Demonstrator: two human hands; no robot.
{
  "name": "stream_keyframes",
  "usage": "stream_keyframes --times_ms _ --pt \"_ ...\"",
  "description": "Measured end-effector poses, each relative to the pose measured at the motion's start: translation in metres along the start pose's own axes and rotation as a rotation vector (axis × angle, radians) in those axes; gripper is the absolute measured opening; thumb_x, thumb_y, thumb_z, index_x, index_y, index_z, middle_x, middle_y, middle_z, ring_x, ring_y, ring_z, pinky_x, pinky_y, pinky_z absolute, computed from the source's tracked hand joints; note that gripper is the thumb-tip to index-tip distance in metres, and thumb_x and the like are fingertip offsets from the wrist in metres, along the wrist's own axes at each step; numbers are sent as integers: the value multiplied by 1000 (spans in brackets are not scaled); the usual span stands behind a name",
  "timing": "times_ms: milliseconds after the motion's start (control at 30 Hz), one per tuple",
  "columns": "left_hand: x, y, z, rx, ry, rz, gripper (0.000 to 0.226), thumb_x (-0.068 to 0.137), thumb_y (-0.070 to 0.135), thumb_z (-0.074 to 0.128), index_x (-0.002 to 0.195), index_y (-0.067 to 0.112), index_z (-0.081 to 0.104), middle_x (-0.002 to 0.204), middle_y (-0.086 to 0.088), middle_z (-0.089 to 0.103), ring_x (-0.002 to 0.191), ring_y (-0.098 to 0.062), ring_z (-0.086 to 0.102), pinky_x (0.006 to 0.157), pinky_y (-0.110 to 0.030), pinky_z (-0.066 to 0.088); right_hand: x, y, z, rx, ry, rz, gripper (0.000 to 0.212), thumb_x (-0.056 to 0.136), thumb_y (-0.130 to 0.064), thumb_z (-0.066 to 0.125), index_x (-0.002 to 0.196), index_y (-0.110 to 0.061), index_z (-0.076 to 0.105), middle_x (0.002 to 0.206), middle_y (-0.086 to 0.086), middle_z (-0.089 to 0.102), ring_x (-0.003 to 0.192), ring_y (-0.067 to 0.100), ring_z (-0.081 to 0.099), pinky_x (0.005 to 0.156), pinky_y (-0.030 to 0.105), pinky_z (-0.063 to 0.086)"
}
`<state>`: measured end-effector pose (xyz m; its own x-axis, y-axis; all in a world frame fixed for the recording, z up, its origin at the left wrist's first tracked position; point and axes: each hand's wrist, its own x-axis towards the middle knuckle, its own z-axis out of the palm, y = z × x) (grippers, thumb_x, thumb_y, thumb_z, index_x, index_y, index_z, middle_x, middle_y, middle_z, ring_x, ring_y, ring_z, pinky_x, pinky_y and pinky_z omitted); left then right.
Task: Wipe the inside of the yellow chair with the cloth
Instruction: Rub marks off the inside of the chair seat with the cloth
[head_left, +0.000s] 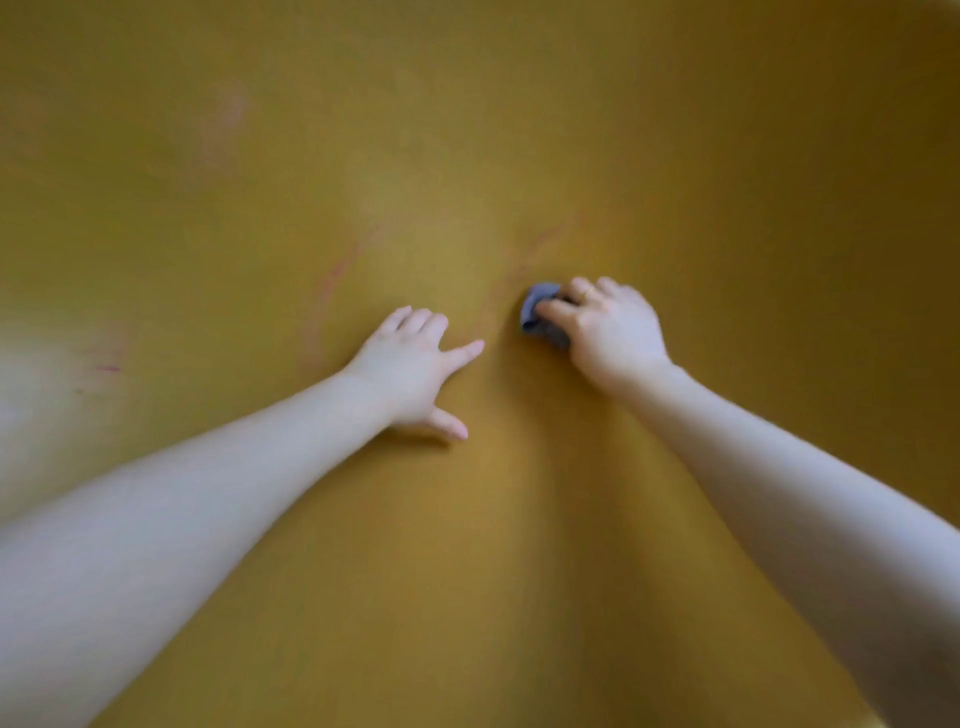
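The curved inner surface of the yellow chair (467, 130) fills the whole head view. My right hand (608, 332) grips a small bunched grey-blue cloth (537, 306) and holds it against the chair's surface right of centre. Only the cloth's left end shows past my fingers. My left hand (415, 364) rests flat on the yellow surface a little to the left of the cloth, fingers spread and thumb out. Both bare forearms reach in from the lower corners.
Faint reddish streaks (337, 275) mark the yellow surface above and between my hands, and a small dark-pink mark (109, 369) sits at the far left. The chair's wall darkens towards the right edge.
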<state>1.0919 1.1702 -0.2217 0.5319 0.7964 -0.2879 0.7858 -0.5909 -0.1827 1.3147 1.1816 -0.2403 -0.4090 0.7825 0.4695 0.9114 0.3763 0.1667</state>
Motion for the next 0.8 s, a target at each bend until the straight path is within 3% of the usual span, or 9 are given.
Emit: stream_keyframes --times_ms 67,167,267,400,533,633,800 --pt "8 -12 -8 9 84 -7 104 71 72 54 149 33 -1 154 -13 12 142 -27 10 115 -37 6 24 29 -8 -104 82 86 33 80 -27 41 84 -14 71 76 14 61 61 32 55 53 30 39" --pt "24 -24 -13 80 78 -46 119 63 75 60 148 32 -12 154 -17 -17 144 -31 -8 116 -39 -1 52 58 -20 -197 191 260 28 81 -13 44 96 -9 67 91 19 61 74 36 55 61 39 42" --pt "36 -26 -12 154 37 -40 133 55 78 64 144 32 -23 148 -23 -30 140 -35 -21 115 -42 -5 59 50 -12 -138 265 445 26 83 -12 48 102 -11 65 104 18 61 82 36 54 68 39 40" --pt "41 -21 -11 149 43 -54 146 50 74 69 142 20 -30 148 -23 -29 141 -33 -21 115 -40 -5 31 1 21 -10 200 268 21 74 -12 67 94 -15 69 92 13 64 69 32 55 57 32 40" --pt "39 -22 -9 172 51 -101 150 50 77 66 142 0 -23 151 -18 -26 142 -29 -18 115 -35 -6 8 -19 26 60 94 53 26 67 -6 62 90 -15 71 87 8 66 62 27 52 55 27 36" --pt "39 -22 -9 167 43 -95 147 52 79 63 143 -3 -18 150 -18 -28 142 -28 -20 115 -34 -6 32 11 12 -77 84 -112 28 79 -21 47 91 -19 72 83 7 65 65 28 55 51 27 37" --pt "41 -25 -5 153 31 -100 146 53 80 61 143 -3 -20 149 -18 -32 141 -28 -22 115 -34 -7 98 52 -6 -160 378 243 32 78 -14 41 90 -14 70 89 11 66 71 30 59 52 30 43"
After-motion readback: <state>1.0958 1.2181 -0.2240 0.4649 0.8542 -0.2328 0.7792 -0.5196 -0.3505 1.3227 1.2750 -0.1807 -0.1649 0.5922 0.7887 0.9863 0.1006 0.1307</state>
